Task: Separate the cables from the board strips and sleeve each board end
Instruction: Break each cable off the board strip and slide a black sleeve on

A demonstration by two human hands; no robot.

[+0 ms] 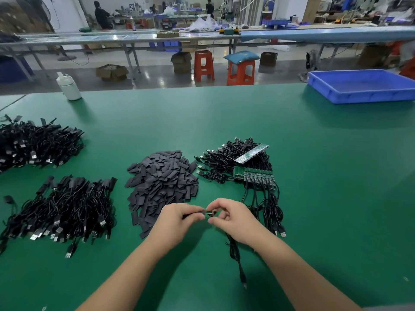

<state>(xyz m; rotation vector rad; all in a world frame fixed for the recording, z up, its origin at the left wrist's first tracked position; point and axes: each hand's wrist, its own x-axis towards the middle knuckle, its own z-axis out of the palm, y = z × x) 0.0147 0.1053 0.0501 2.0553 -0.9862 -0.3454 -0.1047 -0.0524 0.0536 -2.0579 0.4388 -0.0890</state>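
My left hand (pixel 177 217) pinches a dark sleeve (pixel 203 213) just above the green table. My right hand (pixel 231 217) pinches the small board end (pixel 212 213) of a black cable (pixel 235 254), which hangs down from under it toward me. The two hands meet fingertip to fingertip, and the board end touches the sleeve's mouth. Behind my hands lies a heap of flat grey sleeves (pixel 162 182). To the right of it sit green board strips (pixel 253 175) with black cables still attached.
Two piles of black cables lie at the left, one near (pixel 60 212) and one far (pixel 38 143). A white bottle (pixel 68 86) stands at the table's far left edge. A blue tray (pixel 363 86) sits at the far right. Stools and benches stand beyond the table.
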